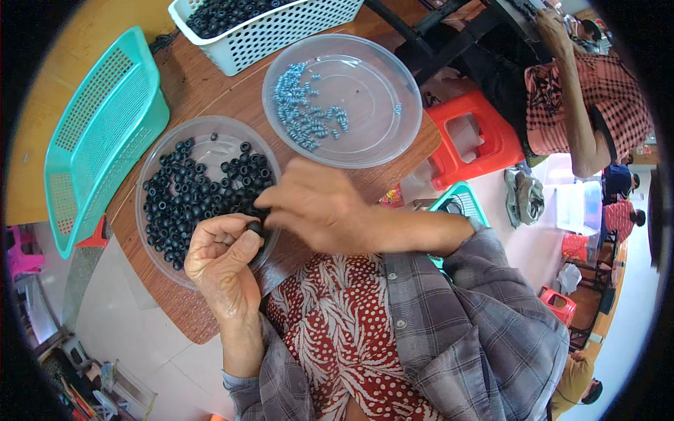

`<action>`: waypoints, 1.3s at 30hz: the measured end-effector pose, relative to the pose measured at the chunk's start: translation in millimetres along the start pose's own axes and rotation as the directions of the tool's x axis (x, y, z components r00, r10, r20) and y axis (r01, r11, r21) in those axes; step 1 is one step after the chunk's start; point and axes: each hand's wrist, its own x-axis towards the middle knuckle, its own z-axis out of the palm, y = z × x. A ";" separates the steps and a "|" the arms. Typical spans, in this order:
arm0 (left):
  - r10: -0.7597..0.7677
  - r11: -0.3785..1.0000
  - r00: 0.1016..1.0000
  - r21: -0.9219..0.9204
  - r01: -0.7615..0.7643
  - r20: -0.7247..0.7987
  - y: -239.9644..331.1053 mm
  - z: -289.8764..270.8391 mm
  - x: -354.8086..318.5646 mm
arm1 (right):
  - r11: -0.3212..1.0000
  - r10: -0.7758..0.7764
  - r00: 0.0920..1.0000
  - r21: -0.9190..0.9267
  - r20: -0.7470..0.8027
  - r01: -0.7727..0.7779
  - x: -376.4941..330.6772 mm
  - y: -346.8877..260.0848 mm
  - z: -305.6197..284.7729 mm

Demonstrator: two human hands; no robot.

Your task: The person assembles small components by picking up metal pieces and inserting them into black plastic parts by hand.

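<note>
1. The left hand [223, 261] was over the near rim of a round clear plastic dish [158, 151], and its thumb and fingers were curled together, pinching a small black rubber ring [253, 227].
2. The right hand [316, 203] came across from the right side, with its fingers bent down to the same black ring, so both hands met at this one small part; if the right fingers really gripped it, I cannot tell.
3. The clear dish was filled with many small black rubber rings [189, 200], most of them in the near and middle part.
4. A second round clear plastic dish [379, 140] stood just beside the first one, farther on the brown wooden table [203, 91], and it held a loose heap of small silver metal screws [305, 112].
5. A turquoise plastic basket [98, 133] leaned at the left of the table.
6. A white plastic basket [281, 31] with more black parts stood at the far edge.
7. A red plastic stool [470, 137] was on the floor at the right, near another person in a checked shirt [597, 98].
</note>
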 end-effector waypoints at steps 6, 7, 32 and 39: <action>-0.079 0.994 0.997 -0.080 0.080 0.012 -0.9 2.2 0.0 | 0.592 0.128 0.954 -0.792 0.271 0.145 8.7 65.0 -117.6; -0.080 0.994 0.997 -0.080 0.080 0.012 -2.1 4.1 1.0 | 0.493 0.233 0.929 -0.859 0.286 0.141 9.9 71.0 -131.2; -0.092 0.993 0.994 -0.076 0.096 0.059 -8.6 13.9 1.0 | 0.754 0.288 0.928 -0.653 0.235 -0.069 0.1 94.3 -136.8; -0.095 0.992 0.994 -0.074 0.099 0.056 -10.8 14.3 1.7 | 0.600 0.279 0.925 -0.799 0.258 0.042 -2.2 102.4 -161.6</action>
